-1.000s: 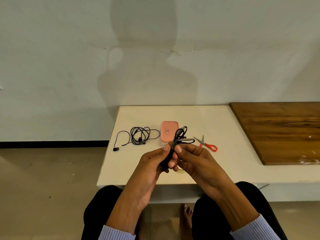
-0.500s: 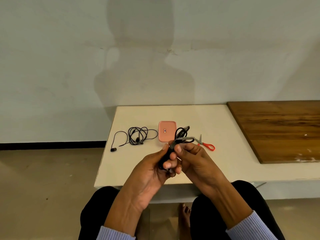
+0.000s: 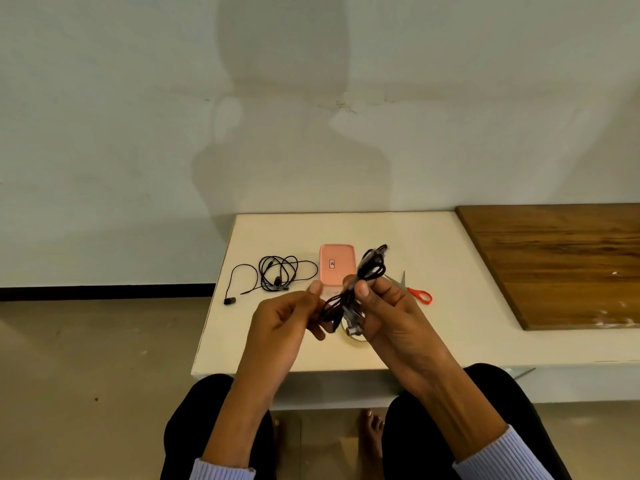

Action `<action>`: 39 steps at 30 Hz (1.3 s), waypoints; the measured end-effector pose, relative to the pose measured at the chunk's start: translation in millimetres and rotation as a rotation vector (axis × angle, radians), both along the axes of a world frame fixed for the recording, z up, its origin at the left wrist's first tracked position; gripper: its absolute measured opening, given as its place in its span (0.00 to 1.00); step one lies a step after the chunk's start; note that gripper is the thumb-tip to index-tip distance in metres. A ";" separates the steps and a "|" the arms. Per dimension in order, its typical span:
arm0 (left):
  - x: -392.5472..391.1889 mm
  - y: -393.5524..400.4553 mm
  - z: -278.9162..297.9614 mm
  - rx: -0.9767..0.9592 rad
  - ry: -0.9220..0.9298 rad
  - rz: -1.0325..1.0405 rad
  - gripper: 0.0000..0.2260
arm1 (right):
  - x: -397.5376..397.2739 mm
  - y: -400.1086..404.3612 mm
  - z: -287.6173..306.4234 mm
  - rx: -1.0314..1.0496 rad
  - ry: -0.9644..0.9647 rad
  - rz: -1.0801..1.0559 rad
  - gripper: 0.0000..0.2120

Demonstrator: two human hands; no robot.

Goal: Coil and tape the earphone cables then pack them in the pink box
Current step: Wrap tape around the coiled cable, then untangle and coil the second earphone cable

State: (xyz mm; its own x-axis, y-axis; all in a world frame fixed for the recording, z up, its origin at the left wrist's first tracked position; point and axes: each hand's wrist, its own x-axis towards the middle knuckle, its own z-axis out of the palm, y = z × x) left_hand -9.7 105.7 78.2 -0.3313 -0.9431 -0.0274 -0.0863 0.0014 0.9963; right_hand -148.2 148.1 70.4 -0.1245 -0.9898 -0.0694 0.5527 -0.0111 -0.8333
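Note:
A coiled black earphone cable point(image 3: 370, 268) is held above the white table point(image 3: 450, 271), its loops sticking up past my fingers. My right hand point(image 3: 391, 313) pinches the bundle at its middle. My left hand point(image 3: 287, 317) grips the lower strands beside it. A second black earphone point(image 3: 277, 273) lies loose and uncoiled on the table's left part, one earbud near the edge. The closed pink box point(image 3: 337, 268) rests flat just behind my hands. A roll of clear tape point(image 3: 353, 337) peeks out under my right hand.
Red-handled scissors point(image 3: 415, 292) lie on the table right of my hands. A brown wooden board point(image 3: 561, 261) covers the table's right side. A white wall rises behind, and my knees sit below the table's front edge.
My hands have drawn slightly apart; the left one slid off to the left along the lower strands while the right keeps the coil pinched.

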 end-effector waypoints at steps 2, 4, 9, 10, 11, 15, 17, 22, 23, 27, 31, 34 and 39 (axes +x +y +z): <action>5.7 -8.6 -10.1 -0.009 0.038 0.137 0.17 | -0.9 -2.5 2.9 0.044 0.017 -0.008 0.13; 12.1 -18.3 -24.0 -0.032 0.031 0.278 0.15 | 0.8 -7.5 5.6 0.091 0.063 -0.005 0.14; 39.3 -42.9 -52.8 -0.052 -0.067 0.536 0.12 | 17.9 -43.5 0.4 0.185 0.355 0.000 0.10; 47.1 -48.1 -57.3 -0.040 -0.068 0.584 0.12 | 22.7 -55.7 -7.5 0.200 0.439 0.000 0.10; 55.6 -53.2 -61.5 -0.024 -0.070 0.631 0.12 | 28.5 -68.5 -18.1 0.211 0.540 0.007 0.09; 78.1 -66.8 -76.1 0.047 -0.059 0.721 0.11 | 51.5 -116.3 -76.6 0.271 1.003 0.094 0.07; 85.9 -72.6 -82.0 0.090 -0.055 0.728 0.10 | 67.3 -132.3 -102.2 0.303 1.169 0.171 0.08; 101.5 -81.5 -91.2 0.170 -0.002 0.747 0.10 | 98.3 -152.3 -132.9 0.309 1.330 0.258 0.07; 103.0 -81.7 -92.2 0.182 0.005 0.747 0.10 | 101.6 -154.5 -133.3 0.301 1.368 0.259 0.08; 105.2 -84.1 -95.0 0.228 0.009 0.739 0.11 | 107.8 -153.1 -128.5 0.268 1.559 0.281 0.12; 102.7 -84.3 -92.9 0.234 0.006 0.719 0.11 | 96.1 -147.4 -123.8 0.270 1.470 0.208 0.13; 98.1 -82.9 -91.1 0.236 0.010 0.688 0.11 | 81.1 -149.5 -117.5 0.262 1.370 0.130 0.11; 90.1 -84.2 -89.6 0.256 0.035 0.655 0.11 | 57.1 -168.6 -111.0 0.245 1.257 -0.037 0.06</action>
State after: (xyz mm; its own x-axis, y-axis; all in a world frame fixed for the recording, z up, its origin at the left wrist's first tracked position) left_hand 80.5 21.5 -11.4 0.2976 -0.9142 -0.2752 0.0428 -0.2752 0.9604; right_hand -91.1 -20.5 -40.5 -0.2642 -0.9624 -0.0638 -0.6097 0.2179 -0.7621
